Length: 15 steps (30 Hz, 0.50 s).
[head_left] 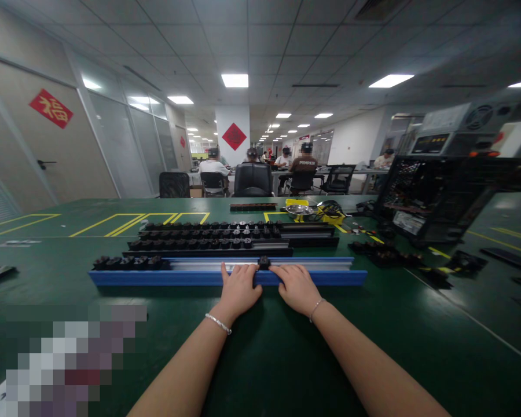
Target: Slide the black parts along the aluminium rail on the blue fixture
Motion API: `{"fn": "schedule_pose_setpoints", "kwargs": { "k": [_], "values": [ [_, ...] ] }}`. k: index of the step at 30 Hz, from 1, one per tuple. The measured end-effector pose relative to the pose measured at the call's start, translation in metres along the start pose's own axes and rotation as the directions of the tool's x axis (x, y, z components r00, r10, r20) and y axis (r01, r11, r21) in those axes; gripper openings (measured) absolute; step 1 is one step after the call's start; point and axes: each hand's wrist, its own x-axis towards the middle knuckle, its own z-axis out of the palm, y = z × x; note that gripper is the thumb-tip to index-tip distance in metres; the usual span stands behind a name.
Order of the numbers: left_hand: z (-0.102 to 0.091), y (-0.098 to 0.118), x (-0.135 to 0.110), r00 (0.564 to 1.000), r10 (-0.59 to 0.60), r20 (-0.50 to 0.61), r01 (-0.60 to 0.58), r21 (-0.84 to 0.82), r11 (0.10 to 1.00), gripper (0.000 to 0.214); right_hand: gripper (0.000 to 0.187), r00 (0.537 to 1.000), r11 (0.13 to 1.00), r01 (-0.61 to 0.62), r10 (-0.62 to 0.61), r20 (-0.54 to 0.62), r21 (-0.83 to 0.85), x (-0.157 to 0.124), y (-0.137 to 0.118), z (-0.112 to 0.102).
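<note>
Green matting covers the whole workbench [286, 359], and the near stretch in front of the forearms is bare apart from a blurred-out patch at the lower left corner. Just past that, a long blue rail [156, 278] with a silvery channel on top lies crosswise, parallel to the near edge. Both hands are on it around the middle: left hand [238, 289] and right hand [297, 288] lie palm down with fingers stretched out, not wrapped around anything, side by side with a small gap. A little black clip [264, 262] sits in the channel right at their fingertips, though I honestly can't tell if either finger touches it. More black clips [128, 262] are bunched at the rail's left end. Right behind are two black rails [208, 244] packed with the same sort of clips, nearly touching each other. Room to slide things is best on the left, where only yellow tape lines [125, 223] mark the mat. On the right it's crowded with loose dark parts and an open computer case [434, 197]. A metal bowl [300, 209] sits further back. Beyond the table edge there are office chairs [252, 179], people seated at desks, and a red diamond sign [234, 136] on a pillar.
</note>
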Motion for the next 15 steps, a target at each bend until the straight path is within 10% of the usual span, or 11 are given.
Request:
{"fn": "schedule_pose_setpoints", "kwargs": {
  "k": [15],
  "values": [
    [0.0018, -0.001, 0.0015, 0.999, 0.009, -0.034, -0.012, -0.071, 0.997, 0.039, 0.048, 0.999, 0.999, 0.029, -0.028, 0.033, -0.025, 0.0023, 0.0037, -0.0041]
  ]
}}
